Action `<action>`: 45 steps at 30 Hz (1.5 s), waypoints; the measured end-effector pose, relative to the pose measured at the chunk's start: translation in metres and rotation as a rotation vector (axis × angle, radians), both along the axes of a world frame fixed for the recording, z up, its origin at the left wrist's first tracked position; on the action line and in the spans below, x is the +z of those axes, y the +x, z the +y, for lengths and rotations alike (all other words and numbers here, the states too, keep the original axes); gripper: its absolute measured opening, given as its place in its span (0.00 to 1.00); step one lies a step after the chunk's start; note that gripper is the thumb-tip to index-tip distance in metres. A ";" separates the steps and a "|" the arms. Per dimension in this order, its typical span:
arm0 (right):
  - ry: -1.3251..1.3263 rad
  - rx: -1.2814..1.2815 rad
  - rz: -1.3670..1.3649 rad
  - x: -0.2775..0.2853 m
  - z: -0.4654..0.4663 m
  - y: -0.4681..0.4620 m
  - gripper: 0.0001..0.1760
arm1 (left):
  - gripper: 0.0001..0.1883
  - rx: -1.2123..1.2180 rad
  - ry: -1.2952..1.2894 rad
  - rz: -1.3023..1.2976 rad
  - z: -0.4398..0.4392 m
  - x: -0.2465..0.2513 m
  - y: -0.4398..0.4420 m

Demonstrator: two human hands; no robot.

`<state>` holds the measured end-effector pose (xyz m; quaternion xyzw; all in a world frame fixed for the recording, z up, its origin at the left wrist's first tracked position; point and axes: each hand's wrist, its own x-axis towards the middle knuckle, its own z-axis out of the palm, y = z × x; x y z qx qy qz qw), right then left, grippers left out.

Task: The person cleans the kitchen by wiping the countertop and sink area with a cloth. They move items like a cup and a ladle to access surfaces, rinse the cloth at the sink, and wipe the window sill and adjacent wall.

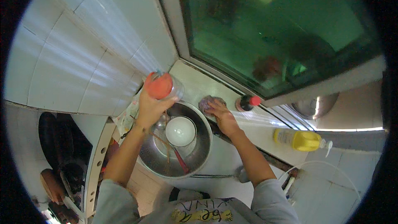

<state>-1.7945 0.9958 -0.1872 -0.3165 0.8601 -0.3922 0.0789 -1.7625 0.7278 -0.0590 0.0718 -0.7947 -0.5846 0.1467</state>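
My left hand [154,104] grips a clear jar with a red lid [160,86] above the left end of the tiled ledge. On that ledge my right hand [222,113] has its fingers on a purplish, crumpled bundle [206,103]; whether they close around it is hard to tell. Between and below my hands stands a large stainless steel basin [205,155]. Inside it are a white bowl [181,131], chopsticks [160,138] and a utensil with a red handle [181,161]. A dark bottle with a red cap [247,102] stands right of my right hand.
A yellow pump bottle [298,140] lies or stands on the ledge at right. The window frame [224,77] borders the ledge, and a tiled wall [93,53] rises at left. A patterned cloth or bag [129,116] is beside my left wrist. Dark pans [49,137] are at far left.
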 end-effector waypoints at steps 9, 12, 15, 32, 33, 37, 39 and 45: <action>0.154 -0.256 -0.171 0.033 0.131 0.103 0.27 | 0.54 -0.078 0.087 -0.134 0.010 -0.079 -0.085; 0.122 -0.418 -0.219 0.037 0.151 0.121 0.25 | 0.54 -0.031 0.057 -0.055 0.008 -0.096 -0.095; -0.288 -0.864 -0.584 0.030 0.151 0.119 0.22 | 0.53 -0.012 0.100 0.009 0.005 -0.110 -0.102; -0.578 -0.881 -0.707 0.014 0.068 0.007 0.31 | 0.41 0.114 0.216 -0.086 -0.013 -0.115 -0.059; -0.599 -0.854 -0.653 0.011 0.062 0.004 0.31 | 0.38 0.210 0.210 -0.160 -0.015 -0.110 -0.045; -0.487 -0.768 -0.415 -0.004 0.029 -0.008 0.31 | 0.23 0.171 0.176 -0.174 -0.027 -0.085 0.005; -0.465 -0.764 -0.476 -0.010 0.006 -0.014 0.29 | 0.20 0.188 0.192 -0.167 -0.022 -0.071 0.023; -0.110 -0.769 -0.170 -0.014 -0.035 -0.019 0.27 | 0.13 0.062 0.124 -0.142 0.024 -0.036 0.047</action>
